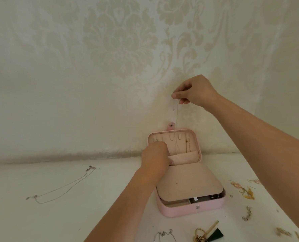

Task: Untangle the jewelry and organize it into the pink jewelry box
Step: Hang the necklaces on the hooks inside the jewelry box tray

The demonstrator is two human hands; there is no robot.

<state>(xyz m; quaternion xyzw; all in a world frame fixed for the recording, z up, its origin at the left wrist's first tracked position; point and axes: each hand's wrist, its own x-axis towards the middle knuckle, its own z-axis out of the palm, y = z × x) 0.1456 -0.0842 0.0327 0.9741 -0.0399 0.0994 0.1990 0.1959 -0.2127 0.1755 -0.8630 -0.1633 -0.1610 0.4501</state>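
The pink jewelry box (180,211) stands open on the white table, its lid (198,140) upright against the wall. My right hand (195,91) is raised above the lid and pinches a thin silver necklace chain (174,112) that hangs straight down toward the lid's hooks. My left hand (156,154) presses against the lid's left inner side at the pocket edge; whether it grips anything is hidden. A beige earring panel (188,182) covers most of the box's base.
A silver necklace (61,187) lies spread out at the left. Gold earrings (244,189) and a silver chain piece (247,213) lie to the right of the box. More jewelry (207,233) sits at the near edge. A patterned wall rises just behind the box.
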